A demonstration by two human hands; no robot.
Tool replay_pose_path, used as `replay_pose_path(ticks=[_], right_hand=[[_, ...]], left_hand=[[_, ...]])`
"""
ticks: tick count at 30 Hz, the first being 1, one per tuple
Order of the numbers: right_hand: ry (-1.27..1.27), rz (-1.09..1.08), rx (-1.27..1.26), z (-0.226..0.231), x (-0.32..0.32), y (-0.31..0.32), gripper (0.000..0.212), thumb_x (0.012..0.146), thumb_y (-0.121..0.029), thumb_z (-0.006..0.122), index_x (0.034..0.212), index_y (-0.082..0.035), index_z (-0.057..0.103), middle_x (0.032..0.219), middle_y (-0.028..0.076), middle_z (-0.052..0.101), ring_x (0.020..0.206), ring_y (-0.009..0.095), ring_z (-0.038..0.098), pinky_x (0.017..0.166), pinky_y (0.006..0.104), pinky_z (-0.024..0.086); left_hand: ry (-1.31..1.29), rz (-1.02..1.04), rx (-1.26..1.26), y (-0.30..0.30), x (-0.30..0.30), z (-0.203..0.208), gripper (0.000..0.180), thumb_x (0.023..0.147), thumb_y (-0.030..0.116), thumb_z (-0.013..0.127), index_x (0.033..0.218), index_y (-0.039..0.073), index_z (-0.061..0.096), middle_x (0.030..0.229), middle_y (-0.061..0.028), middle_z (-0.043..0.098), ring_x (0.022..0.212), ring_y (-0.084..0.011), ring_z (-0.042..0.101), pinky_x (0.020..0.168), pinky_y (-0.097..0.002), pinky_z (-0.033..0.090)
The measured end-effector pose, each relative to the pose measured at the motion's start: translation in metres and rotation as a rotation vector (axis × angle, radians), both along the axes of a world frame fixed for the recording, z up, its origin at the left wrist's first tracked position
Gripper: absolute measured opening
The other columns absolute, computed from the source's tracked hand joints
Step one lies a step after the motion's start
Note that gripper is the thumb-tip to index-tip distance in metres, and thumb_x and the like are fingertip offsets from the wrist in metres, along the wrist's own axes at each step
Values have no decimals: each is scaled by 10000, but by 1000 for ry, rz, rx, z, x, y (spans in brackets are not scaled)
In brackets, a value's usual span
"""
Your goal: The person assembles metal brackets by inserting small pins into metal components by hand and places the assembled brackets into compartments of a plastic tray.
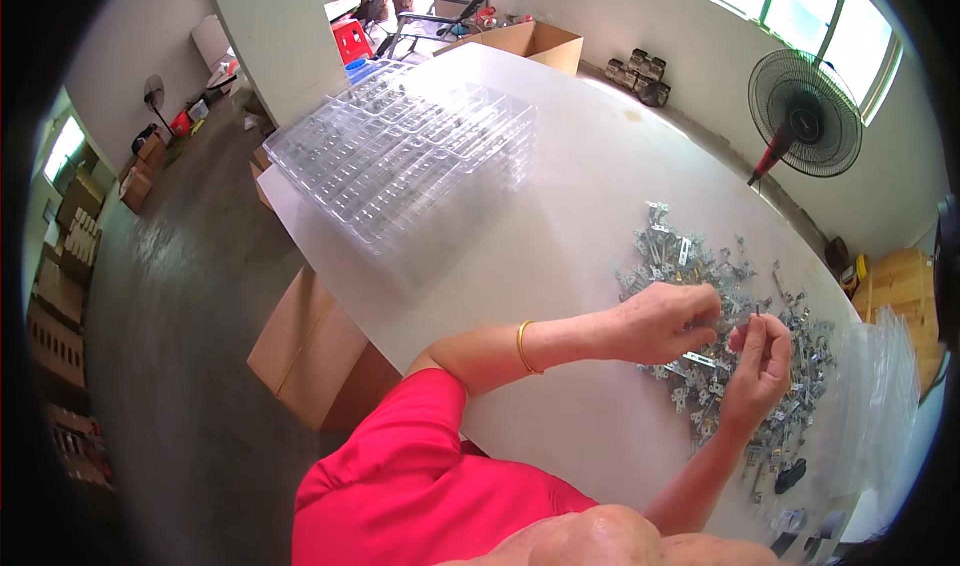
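Observation:
A loose pile of small silvery metal parts point(690, 256) lies on the right of the pale table, under and around both hands. My right hand point(762, 366) pinches a small metal part point(756, 310) between thumb and fingertips, its thin end pointing up; its exact kind is too small to tell. Facing it from the left, my left hand point(660, 324) hovers over the pile with curled fingers. A gap shows between its thumb and fingers, and nothing is visible in it. A gold bangle point(524, 348) circles my left wrist.
Stacked clear plastic trays point(400, 166) stand on the table's far left part. Clear plastic bags point(872, 406) lie at the right edge, near a small black object point(790, 476). A cardboard box point(318, 341) sits beside the table, and a black fan point(805, 116) stands beyond it.

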State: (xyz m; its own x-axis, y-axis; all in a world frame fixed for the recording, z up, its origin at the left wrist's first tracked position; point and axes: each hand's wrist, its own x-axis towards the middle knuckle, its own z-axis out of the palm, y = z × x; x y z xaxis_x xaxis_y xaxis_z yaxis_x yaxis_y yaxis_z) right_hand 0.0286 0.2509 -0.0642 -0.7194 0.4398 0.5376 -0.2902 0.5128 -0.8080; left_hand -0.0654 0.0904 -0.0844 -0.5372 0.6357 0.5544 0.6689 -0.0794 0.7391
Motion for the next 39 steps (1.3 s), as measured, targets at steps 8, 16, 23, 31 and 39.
replay_pose_path(ticks=[8, 16, 23, 31, 39], right_hand=[[97, 95, -75, -7, 4, -17, 121, 1043, -100, 553, 1099, -30, 635, 872, 26, 634, 736, 78, 600, 654, 208, 512], [-272, 621, -22, -53, -1, -101, 64, 989, -86, 636, 1018, -37, 665, 784, 44, 664, 670, 98, 629, 575, 258, 510], [-204, 831, 299, -131, 6, -135, 43, 893, -87, 703, 922, -67, 678, 794, 109, 684, 672, 272, 675, 608, 359, 529], [-164, 853, 293, -129, 4, -135, 49, 869, -51, 706, 913, -35, 690, 827, 136, 693, 687, 305, 675, 612, 362, 531], [-147, 865, 304, -132, 1, -134, 57, 859, -44, 707, 911, -41, 682, 843, 119, 699, 726, 306, 682, 648, 371, 536]], left_hand=[[8, 290, 106, -37, 5, 14, 175, 894, 64, 716, 1022, -6, 619, 876, -169, 692, 809, -255, 707, 711, -355, 549], [93, 938, -52, -201, -40, 56, 163, 921, 97, 710, 1054, 7, 684, 881, -40, 721, 833, -69, 629, 760, -248, 517], [255, 1326, -228, -369, -87, 84, 172, 869, 147, 704, 935, -9, 735, 811, -171, 731, 734, -245, 718, 705, -349, 551], [110, 1435, -683, -440, -109, 65, 185, 794, 180, 752, 853, 6, 739, 792, -184, 724, 753, -287, 711, 731, -393, 544], [83, 1420, -783, -451, -125, 56, 202, 772, 207, 763, 853, 25, 736, 787, -153, 725, 758, -259, 710, 731, -384, 547]])
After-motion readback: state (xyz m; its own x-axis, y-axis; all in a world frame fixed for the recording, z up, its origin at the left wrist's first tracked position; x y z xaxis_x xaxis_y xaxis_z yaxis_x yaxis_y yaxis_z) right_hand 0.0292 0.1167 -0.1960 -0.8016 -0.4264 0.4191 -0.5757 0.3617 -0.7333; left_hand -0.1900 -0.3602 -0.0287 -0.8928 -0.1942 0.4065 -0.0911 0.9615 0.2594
